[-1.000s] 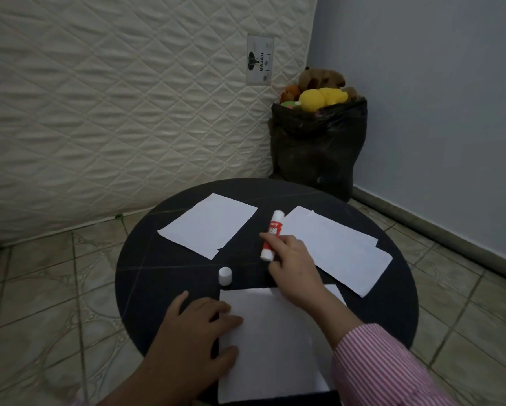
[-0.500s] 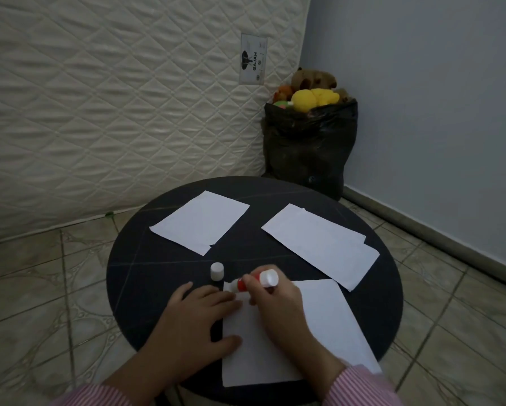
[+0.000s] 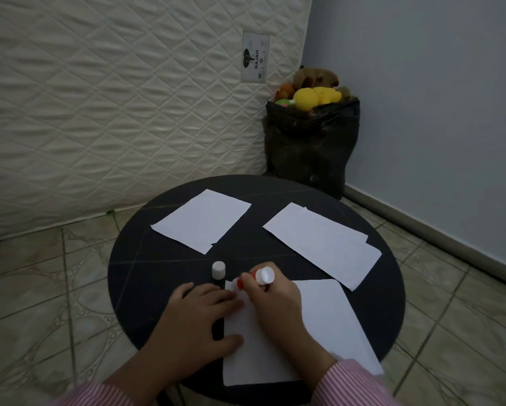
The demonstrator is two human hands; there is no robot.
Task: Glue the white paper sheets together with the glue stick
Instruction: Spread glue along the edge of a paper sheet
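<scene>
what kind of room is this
Probably a room in a home, perhaps a spare or store room: a quilted mattress stands on edge against the wall, a black bag of toys fills the corner, and the floor is tiled.

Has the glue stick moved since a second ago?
Yes. The glue stick was farther back beside the right-hand sheets; now the right hand holds it nearer, at the front sheet's far-left corner, close to the cap.

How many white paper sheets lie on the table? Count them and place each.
4, perhaps more: one sheet far left; two overlapping sheets far right; the near sheet under both hands. Further stacked sheets could be hidden.
</scene>
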